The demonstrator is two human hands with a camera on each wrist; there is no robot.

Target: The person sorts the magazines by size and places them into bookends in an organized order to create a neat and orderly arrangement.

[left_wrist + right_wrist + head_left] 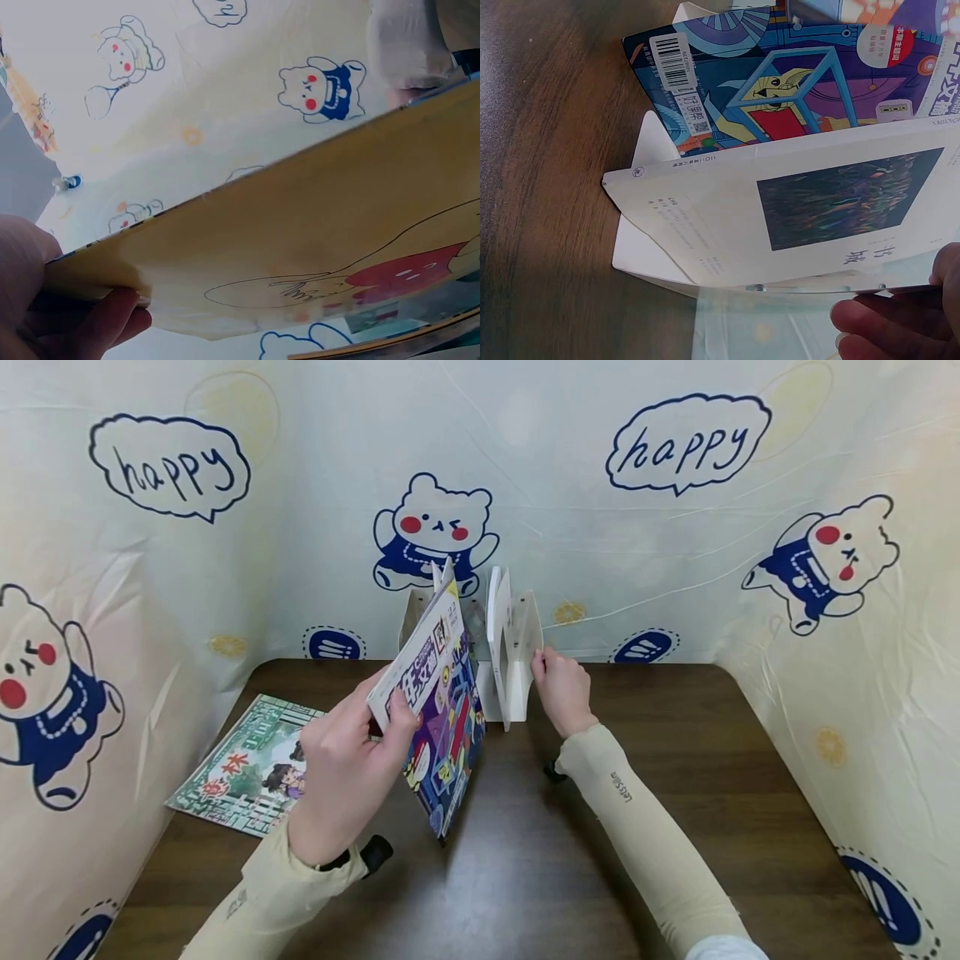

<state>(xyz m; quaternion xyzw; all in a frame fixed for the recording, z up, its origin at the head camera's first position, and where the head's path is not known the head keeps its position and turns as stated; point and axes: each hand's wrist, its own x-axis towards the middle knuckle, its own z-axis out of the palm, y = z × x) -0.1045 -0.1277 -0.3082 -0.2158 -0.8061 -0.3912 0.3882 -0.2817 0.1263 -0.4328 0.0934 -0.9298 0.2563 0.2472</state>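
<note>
My left hand [348,760] grips a magazine [447,727] with a purple and blue illustrated cover by its near upper edge, thumb on the front. It is tilted upright, at the left part of a white book rack [519,689]. The left wrist view shows a tan face [247,240] of what this hand holds, with a line drawing on it. My right hand [564,689] pinches the edge of the rack's right side panel. Inside the rack stands a thin white book [817,217] with a dark picture, seen in the right wrist view.
Another magazine [247,768] with a green cover lies flat on the left of the brown wooden table [712,810]. A pale curtain [562,510] printed with bears hangs behind the table and along both sides. The rack stands near the table's far edge.
</note>
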